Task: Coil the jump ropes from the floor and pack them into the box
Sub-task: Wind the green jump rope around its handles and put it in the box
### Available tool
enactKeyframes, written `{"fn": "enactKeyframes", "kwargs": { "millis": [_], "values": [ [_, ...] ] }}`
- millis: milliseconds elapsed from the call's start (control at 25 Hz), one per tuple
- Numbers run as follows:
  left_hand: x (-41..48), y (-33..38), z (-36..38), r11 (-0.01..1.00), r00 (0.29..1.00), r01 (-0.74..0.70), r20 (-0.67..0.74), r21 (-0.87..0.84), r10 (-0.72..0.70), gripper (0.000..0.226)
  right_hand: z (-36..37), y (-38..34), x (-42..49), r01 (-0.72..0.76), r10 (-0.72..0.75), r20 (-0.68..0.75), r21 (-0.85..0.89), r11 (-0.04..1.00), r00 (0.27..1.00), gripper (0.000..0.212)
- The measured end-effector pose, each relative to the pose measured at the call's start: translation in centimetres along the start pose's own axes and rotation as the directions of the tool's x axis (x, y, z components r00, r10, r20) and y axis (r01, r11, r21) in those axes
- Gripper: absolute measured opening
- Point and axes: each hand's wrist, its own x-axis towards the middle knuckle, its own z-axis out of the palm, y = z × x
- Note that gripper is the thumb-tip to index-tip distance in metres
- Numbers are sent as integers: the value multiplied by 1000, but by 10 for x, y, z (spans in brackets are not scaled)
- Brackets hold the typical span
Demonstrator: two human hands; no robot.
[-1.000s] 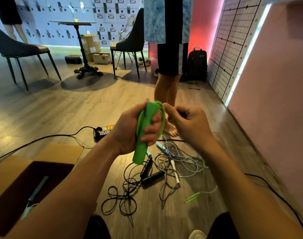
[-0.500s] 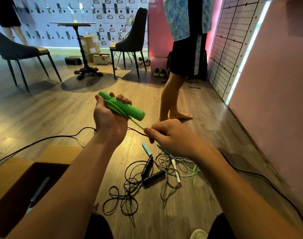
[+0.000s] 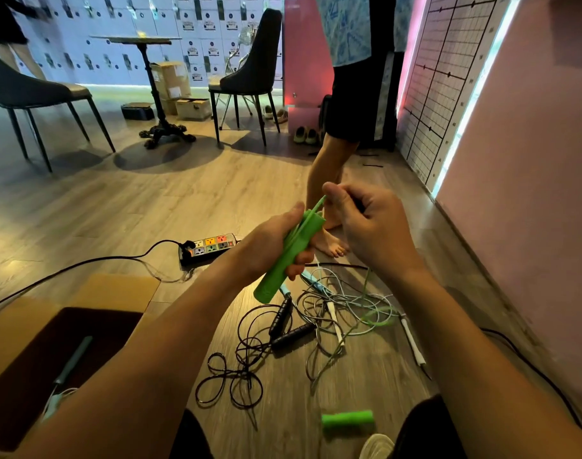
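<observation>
— One more turn on since half a second back?
— Yes. Back then the right hand was low, at 4 o'clock of the left, drawing slack off the floor [image 3: 150, 207]. Now the right hand [image 3: 375, 233] is up at 1 o'clock, fingertips pinching the green cord [image 3: 311, 212] right at the handle top and laying it along the earlier turns.
— Other side?
— The left hand [image 3: 269, 246] is wrapped round the green handle [image 3: 283, 270], clamping the turns under its fingers. The handle is tilted, top toward 1 o'clock.
— Slack left?
— Little, I judge. The second green handle [image 3: 347, 422] has come into view at 6 o'clock, close in. It wasn't in frame before. Some green slack shows at 5 o'clock. So this rope is near coiled, not yet packed.
— Box?
— The cardboard box [image 3: 117, 289] is at 8 o'clock, flaps open. One rope is in it, with a grey handle [image 3: 72, 361] showing. The rest of the interior is too dark to read.
— Unpacked?
— The black jump rope [image 3: 291, 336] lies uncoiled at 6 o'clock of the hands, with pale-corded ropes [image 3: 332, 313] tangled beside it at 5. Can't tell how many pale ones.
</observation>
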Motion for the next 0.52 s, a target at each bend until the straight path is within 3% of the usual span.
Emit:
{"fn": "enactKeyframes", "kwargs": {
  "millis": [160,280,400,520],
  "values": [
    [-3,8,12,954,981,114,184,-278,-63,60,-2,8,2,-45,45,-23,38,998,999,35],
    [-7,10,9,834,967,87,247,-545,60,57,9,8,2,-48,46,21,74,996,999,50],
    [-9,11,5,624,951,-5,188,-781,244,60,25,4,1,-38,33,49,97,995,998,55],
    [-8,12,-2,365,946,-139,-15,-921,323,59,35,5,-1,-86,82,120,29,996,989,54]
  ]
}}
